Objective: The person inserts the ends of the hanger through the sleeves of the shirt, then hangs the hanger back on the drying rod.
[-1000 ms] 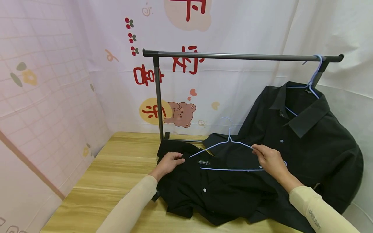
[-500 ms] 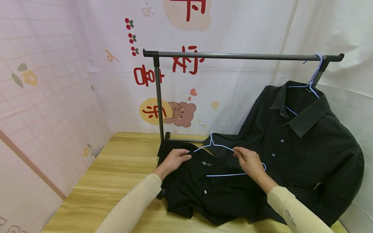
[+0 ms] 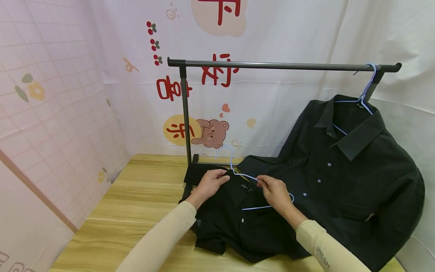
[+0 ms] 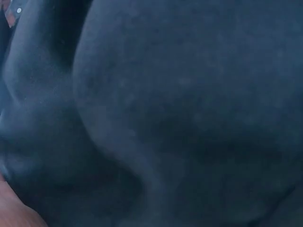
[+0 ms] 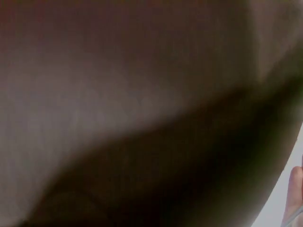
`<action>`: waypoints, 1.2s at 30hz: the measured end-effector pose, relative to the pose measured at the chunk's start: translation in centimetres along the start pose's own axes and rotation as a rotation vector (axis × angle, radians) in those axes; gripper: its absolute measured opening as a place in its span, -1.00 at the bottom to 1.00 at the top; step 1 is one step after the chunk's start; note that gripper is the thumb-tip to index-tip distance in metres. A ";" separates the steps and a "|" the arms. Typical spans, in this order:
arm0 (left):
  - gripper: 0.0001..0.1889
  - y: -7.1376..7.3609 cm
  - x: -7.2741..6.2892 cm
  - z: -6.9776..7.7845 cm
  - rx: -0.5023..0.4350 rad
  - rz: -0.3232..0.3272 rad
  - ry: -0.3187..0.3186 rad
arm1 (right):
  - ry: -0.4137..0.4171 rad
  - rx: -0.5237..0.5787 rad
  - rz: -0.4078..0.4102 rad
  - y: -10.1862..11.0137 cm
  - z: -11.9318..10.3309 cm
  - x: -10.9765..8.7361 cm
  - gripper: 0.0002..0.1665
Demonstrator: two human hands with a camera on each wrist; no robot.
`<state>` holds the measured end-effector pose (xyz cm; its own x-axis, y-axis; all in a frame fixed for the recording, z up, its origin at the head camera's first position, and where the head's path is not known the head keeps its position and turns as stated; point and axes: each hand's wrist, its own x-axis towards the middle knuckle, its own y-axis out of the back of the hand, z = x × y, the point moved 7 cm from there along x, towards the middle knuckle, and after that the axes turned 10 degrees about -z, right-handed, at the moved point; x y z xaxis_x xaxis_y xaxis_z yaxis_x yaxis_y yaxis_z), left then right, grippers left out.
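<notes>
Blue hanger (image 3: 246,176) in right hand (image 3: 276,192)

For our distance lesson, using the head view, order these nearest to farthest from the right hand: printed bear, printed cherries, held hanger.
1. Held hanger: pinched in the right hand.
2. Printed bear: backdrop, left of the hand.
3. Printed cherries: backdrop, higher and farther left.

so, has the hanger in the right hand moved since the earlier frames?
Yes: the hanger moved leftward in the head view, closer to the rack's left upright.
</notes>
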<state>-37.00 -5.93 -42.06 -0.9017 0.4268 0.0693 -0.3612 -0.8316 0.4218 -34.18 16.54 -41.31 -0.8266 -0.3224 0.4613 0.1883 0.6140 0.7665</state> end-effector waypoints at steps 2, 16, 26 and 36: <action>-0.75 0.0 0.1 0.1 0.057 -0.001 -0.001 | -0.020 0.025 -0.031 -0.5 0.1 -0.2 -0.85; -0.79 -0.7 -0.2 1.1 0.280 -0.075 -0.068 | -0.128 0.271 -0.309 -4.6 -2.3 2.0 -0.22; -0.74 -1.0 -0.9 0.8 0.285 -0.124 -0.050 | -0.177 0.235 -0.186 -5.3 -2.5 2.0 -0.80; -0.83 1.5 -2.8 -1.1 0.344 -0.104 -0.047 | -0.126 0.086 -0.074 -3.9 -2.5 1.3 -0.77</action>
<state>-35.32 -8.76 -42.60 -0.8495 0.5253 0.0480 -0.3420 -0.6177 0.7081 -34.63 11.91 -42.58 -0.8975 -0.2794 0.3413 0.0829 0.6532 0.7527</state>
